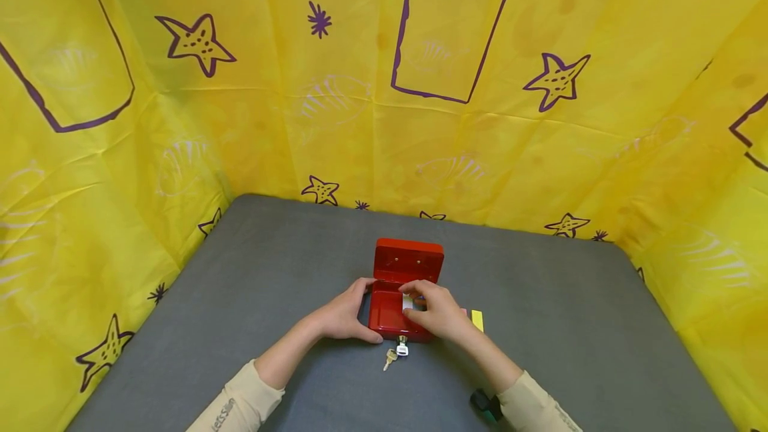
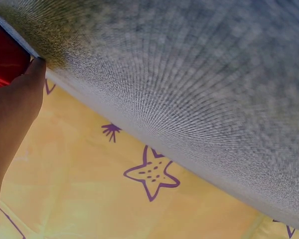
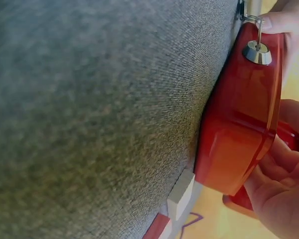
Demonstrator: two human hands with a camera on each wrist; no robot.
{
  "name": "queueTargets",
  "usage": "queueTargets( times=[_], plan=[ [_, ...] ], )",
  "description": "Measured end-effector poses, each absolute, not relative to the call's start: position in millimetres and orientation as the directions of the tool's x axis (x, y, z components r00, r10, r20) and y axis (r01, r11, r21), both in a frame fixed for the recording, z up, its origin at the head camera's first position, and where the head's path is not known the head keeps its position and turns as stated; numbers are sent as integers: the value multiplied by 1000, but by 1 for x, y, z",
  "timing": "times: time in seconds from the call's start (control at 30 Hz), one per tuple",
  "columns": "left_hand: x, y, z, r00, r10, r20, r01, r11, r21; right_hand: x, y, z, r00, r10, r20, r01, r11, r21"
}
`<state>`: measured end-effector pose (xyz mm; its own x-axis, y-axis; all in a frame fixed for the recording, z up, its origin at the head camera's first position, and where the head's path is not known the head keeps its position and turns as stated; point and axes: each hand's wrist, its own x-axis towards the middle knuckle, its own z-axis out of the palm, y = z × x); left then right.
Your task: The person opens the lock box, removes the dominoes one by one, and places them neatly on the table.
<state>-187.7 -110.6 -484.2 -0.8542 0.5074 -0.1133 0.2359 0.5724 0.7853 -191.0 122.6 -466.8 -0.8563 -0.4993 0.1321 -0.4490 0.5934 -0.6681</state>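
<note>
A red metal cash box (image 1: 387,315) stands on the grey table with its lid (image 1: 409,260) raised at the back. My left hand (image 1: 345,312) holds the box's left side, thumb at the front corner and fingers toward the back. Over the box's right part, my right hand (image 1: 437,309) reaches inside, thumb and forefinger at the two ends of a small white block (image 1: 408,303). A key (image 1: 402,349) sits in the front lock (image 3: 257,52), and a second key (image 1: 390,357) lies beside it. In the right wrist view the fingertips are hidden behind the box wall.
Just right of the box lies a yellow block (image 1: 477,320), with a pink block (image 1: 464,312) partly hidden by my right hand. A dark object with a green part (image 1: 486,405) lies by the right sleeve. Yellow patterned cloth (image 1: 360,139) walls in the table's back and sides.
</note>
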Motion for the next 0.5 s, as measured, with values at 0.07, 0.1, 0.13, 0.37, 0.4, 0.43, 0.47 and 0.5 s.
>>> queueTargets(
  times=[0.07,0.1,0.13,0.37,0.4,0.43,0.47,0.5],
  plan=[
    [-188,-110,-484,-854,506,-119,231,573,786,-191,121,-467,-856,-501,129,-454,606,-653],
    [-188,-110,-484,-855,505,-120,229,575,785,-192,121,-468,-857,-500,125,-453,615,-645],
    [-188,-110,-484,-855,504,-120,229,576,785,-192,120,-468,-856,-503,123,-456,620,-638],
    [-187,-110,-485,-857,501,-119,234,584,778,-191,118,-468,-852,-513,107,-467,650,-600],
    [-187,-110,-485,-857,502,-118,234,582,779,-191,118,-468,-851,-515,106,-470,654,-594],
    [-187,-110,-484,-857,502,-119,232,580,781,-191,118,-468,-850,-517,102,-471,658,-587],
    [-187,-110,-484,-856,503,-118,231,578,782,-192,118,-468,-847,-521,103,-477,661,-579],
    [-187,-110,-484,-856,504,-119,232,579,782,-192,118,-469,-845,-525,102,-481,662,-574]
  ],
)
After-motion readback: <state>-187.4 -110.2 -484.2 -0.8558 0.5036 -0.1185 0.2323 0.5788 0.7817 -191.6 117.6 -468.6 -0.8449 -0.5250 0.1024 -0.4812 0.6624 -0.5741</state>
